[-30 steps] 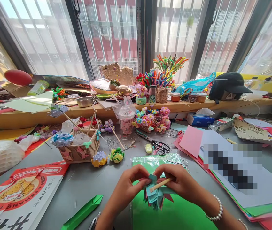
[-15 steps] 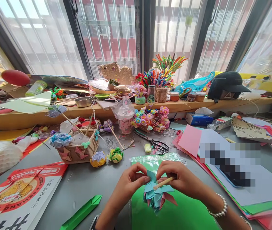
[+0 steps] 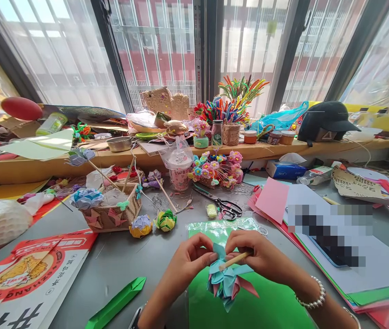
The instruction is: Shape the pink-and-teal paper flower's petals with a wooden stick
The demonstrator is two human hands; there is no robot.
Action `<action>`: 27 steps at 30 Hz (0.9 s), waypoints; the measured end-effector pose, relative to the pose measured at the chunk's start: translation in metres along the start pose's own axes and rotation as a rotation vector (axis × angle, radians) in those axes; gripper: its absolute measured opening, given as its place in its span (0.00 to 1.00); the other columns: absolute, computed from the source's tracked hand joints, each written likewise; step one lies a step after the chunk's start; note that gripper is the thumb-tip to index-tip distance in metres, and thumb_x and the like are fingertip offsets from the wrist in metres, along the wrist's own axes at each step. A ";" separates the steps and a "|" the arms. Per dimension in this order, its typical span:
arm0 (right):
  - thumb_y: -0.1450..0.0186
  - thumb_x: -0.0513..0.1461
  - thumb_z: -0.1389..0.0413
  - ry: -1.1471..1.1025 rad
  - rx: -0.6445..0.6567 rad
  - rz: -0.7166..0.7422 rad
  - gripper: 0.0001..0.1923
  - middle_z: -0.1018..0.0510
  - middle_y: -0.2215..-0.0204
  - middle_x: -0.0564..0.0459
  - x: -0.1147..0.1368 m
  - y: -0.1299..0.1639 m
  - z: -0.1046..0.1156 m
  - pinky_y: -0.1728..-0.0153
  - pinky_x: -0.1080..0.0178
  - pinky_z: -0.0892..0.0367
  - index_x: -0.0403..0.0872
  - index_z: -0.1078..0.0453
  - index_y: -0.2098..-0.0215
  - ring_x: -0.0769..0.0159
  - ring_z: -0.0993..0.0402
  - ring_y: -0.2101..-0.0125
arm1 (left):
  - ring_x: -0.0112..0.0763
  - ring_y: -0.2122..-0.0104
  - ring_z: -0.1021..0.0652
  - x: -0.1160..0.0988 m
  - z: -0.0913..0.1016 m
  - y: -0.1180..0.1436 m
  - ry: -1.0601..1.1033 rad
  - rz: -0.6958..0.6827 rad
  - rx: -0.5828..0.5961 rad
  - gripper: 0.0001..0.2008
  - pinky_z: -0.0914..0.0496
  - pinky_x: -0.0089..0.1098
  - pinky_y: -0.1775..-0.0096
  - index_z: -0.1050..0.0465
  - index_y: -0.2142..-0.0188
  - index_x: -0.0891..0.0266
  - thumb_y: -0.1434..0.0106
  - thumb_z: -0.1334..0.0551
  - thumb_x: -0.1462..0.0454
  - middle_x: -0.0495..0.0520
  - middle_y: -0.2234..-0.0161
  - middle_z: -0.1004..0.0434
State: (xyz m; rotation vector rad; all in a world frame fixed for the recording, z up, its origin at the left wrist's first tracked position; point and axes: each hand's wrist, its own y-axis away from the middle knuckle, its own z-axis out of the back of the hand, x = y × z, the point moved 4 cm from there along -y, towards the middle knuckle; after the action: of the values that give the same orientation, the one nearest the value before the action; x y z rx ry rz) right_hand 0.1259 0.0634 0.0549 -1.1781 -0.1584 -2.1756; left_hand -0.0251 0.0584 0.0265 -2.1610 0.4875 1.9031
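A folded paper flower (image 3: 226, 279) in light blue and pink is held over a green sheet (image 3: 266, 304) at the table's front. My left hand (image 3: 197, 256) is closed, pinching an upright blue petal between thumb and finger. Close beside it, my right hand (image 3: 249, 251) is closed at the other side of that petal. A thin wooden stick (image 3: 233, 262) lies under the fingers of my right hand, its tip against the flower. My right fingertips are partly hidden. To the left lies a folded green paper strip (image 3: 116, 304).
Scissors (image 3: 223, 203) and two paper flowers (image 3: 165, 220) lie beyond my hands. A basket (image 3: 110, 217) stands at the left, near a printed paper bag (image 3: 26, 274). Stacked coloured paper (image 3: 355, 260) and a pixelated dark object are at the right. Several craft supplies line the wooden ledge (image 3: 146, 162).
Both hands and the paper flower have shifted slightly to the right, and the flower hangs a little lower. The grips look the same.
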 end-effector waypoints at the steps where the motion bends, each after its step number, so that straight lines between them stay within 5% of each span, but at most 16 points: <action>1: 0.42 0.32 0.44 -0.001 0.001 -0.002 0.05 0.27 0.75 0.54 0.000 0.000 0.000 0.73 0.69 0.42 0.44 0.27 0.73 0.70 0.34 0.74 | 0.23 0.76 0.32 0.001 0.001 0.000 -0.001 -0.002 0.004 0.12 0.40 0.26 0.73 0.34 0.74 0.64 0.51 0.33 0.60 0.44 0.77 0.33; 11: 0.45 0.33 0.42 0.023 0.038 -0.032 0.04 0.31 0.79 0.57 0.004 0.000 0.000 0.80 0.72 0.49 0.43 0.28 0.77 0.75 0.42 0.80 | 0.23 0.75 0.32 0.002 -0.001 0.003 -0.040 0.023 0.037 0.11 0.39 0.25 0.72 0.33 0.74 0.66 0.52 0.33 0.62 0.45 0.77 0.32; 23: 0.47 0.29 0.44 0.178 0.017 -0.076 0.06 0.33 0.80 0.60 0.000 0.002 -0.007 0.77 0.72 0.48 0.45 0.28 0.76 0.75 0.40 0.78 | 0.26 0.76 0.32 0.007 0.000 -0.002 -0.155 0.045 0.027 0.13 0.39 0.27 0.73 0.27 0.68 0.65 0.53 0.34 0.60 0.46 0.77 0.32; 27: 0.44 0.32 0.44 0.226 0.026 -0.076 0.04 0.33 0.79 0.60 0.002 0.003 -0.009 0.77 0.71 0.49 0.45 0.29 0.76 0.75 0.39 0.78 | 0.27 0.76 0.34 0.001 -0.001 0.000 -0.237 0.020 0.008 0.10 0.41 0.27 0.73 0.25 0.75 0.67 0.53 0.35 0.60 0.48 0.78 0.33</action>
State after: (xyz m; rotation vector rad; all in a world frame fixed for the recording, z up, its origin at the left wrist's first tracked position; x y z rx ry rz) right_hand 0.1207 0.0567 0.0510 -0.9174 -0.1355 -2.3472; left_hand -0.0241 0.0576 0.0255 -1.8981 0.4711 2.1270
